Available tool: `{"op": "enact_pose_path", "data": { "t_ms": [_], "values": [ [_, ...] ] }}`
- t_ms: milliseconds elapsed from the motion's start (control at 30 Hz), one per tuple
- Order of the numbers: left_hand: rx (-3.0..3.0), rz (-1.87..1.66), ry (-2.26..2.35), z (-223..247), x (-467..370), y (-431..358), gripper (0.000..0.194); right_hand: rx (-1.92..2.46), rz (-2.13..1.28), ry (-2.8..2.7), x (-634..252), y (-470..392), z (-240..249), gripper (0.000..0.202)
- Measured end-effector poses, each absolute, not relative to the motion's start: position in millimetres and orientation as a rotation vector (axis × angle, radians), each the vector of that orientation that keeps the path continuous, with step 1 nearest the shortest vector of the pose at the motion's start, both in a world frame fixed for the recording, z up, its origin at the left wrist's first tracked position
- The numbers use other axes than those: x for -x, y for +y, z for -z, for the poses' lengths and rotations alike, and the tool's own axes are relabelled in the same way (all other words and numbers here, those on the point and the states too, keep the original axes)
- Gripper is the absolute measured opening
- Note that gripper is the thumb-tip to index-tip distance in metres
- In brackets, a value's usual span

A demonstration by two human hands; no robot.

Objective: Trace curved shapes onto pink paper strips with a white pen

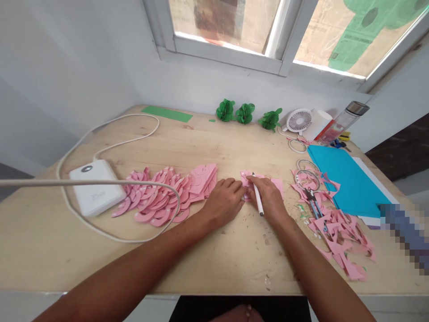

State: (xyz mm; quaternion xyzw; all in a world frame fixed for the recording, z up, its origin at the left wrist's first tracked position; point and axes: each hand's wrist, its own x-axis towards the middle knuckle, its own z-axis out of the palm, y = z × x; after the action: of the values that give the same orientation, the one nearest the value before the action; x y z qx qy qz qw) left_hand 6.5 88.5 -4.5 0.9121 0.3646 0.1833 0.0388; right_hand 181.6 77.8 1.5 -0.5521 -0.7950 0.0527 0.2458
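Note:
My right hand (268,197) is closed around a white marker pen (258,199) with dark ends, held over a small piece of pink paper (247,175). My left hand (225,197), fingers curled and close together, presses on the left edge of that paper; its fingertips are partly hidden. Another bit of pink paper (277,183) shows beyond my right hand. Left of my left hand lies a stack of pink paper squares (204,176) with curved outlines drawn on them. Beside the stack, curved pink cut-outs (161,197) overlap in a heap.
A white power bank (97,188) with a looping white cable (120,241) sits at left. Scissors (314,205), tape rings (306,180) and pink scraps (345,241) lie right, near blue sheets (350,183). Behind are green paper shapes (244,113), a small fan (299,120) and a bottle (345,120).

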Motion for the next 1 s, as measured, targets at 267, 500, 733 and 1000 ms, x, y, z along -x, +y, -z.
{"op": "enact_pose_path", "data": {
  "t_ms": [267,500,733,1000],
  "values": [
    [-2.796,-0.560,1.120,3.9,-6.6,88.6,0.020,1.493,-0.121,-2.159,-182.2,78.3,2.7,0.035],
    [-2.796,-0.550,1.122,3.7,-6.5,88.7,0.019,1.492,-0.153,-2.106,-181.6,78.0,2.0,0.033],
    [-2.791,-0.535,1.114,4.2,-6.1,88.9,0.020,1.556,-0.189,-1.990,-181.1,79.8,0.4,0.031],
    [-2.789,-0.527,1.118,3.1,-6.5,88.2,0.020,1.572,-0.223,-2.031,-180.3,78.0,-0.4,0.031]
  ]
}}
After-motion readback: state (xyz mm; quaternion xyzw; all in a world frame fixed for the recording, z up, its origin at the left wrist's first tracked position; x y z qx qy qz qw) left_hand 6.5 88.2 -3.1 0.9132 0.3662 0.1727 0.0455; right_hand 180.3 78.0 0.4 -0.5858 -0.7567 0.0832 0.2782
